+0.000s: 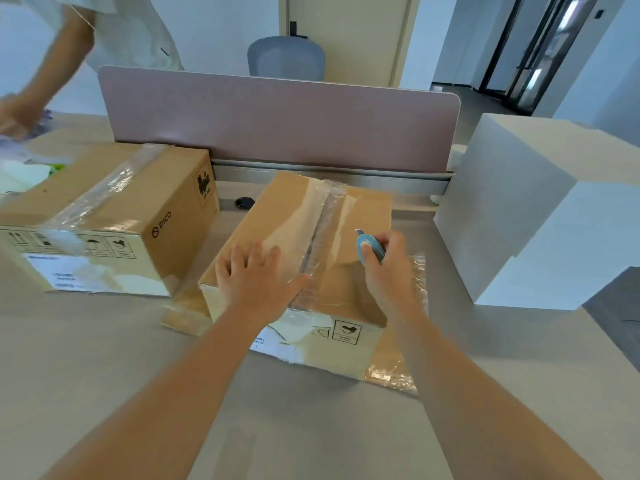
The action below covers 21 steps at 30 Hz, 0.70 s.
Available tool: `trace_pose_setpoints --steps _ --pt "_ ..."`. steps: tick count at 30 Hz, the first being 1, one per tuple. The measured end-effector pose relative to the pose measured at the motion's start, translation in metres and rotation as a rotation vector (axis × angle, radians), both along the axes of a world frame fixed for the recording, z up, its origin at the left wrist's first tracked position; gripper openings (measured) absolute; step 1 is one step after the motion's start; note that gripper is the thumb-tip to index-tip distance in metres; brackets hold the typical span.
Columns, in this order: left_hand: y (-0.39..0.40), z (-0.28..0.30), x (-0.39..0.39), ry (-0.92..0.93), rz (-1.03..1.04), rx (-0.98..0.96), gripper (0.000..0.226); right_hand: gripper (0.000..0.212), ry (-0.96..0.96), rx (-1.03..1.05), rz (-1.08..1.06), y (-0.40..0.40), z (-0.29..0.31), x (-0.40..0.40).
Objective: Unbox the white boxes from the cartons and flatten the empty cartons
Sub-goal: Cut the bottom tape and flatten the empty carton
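Hands press carton (298,237), right (384,268) gripping cutter (369,249).

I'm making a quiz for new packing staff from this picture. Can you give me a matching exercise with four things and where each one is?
Things:
1. cutter
2. left hand
3. PICO carton
4. white boxes

Places:
a. stacked at the table's right
b. flat on the near carton
c. in the right hand
d. left of the near carton

Pairs: 1-c, 2-b, 3-d, 4-a
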<state>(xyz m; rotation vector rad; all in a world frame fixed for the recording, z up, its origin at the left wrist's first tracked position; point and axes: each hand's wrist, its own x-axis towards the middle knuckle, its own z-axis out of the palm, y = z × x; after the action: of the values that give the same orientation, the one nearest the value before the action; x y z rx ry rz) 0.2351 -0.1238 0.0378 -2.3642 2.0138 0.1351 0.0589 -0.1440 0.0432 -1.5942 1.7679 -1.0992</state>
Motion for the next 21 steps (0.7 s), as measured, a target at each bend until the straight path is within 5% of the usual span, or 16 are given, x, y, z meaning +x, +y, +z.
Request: trace_pose_setpoints --steps 9,12,21 --pt "0.009 0.011 -0.077 0.184 0.148 0.112 0.082 0.011 -0.133 -0.021 -0.098 0.018 0.013 -0.033" --pt "0.013 0.018 -0.094 0.271 0.042 0.166 0.080 0.015 -0.181 -0.017 -0.184 0.025 0.013 -0.043" --pt "-0.023 0.027 -0.034 0.116 -0.524 0.073 0.072 0.018 -0.215 -0.029 -0.391 0.042 0.015 -0.047"
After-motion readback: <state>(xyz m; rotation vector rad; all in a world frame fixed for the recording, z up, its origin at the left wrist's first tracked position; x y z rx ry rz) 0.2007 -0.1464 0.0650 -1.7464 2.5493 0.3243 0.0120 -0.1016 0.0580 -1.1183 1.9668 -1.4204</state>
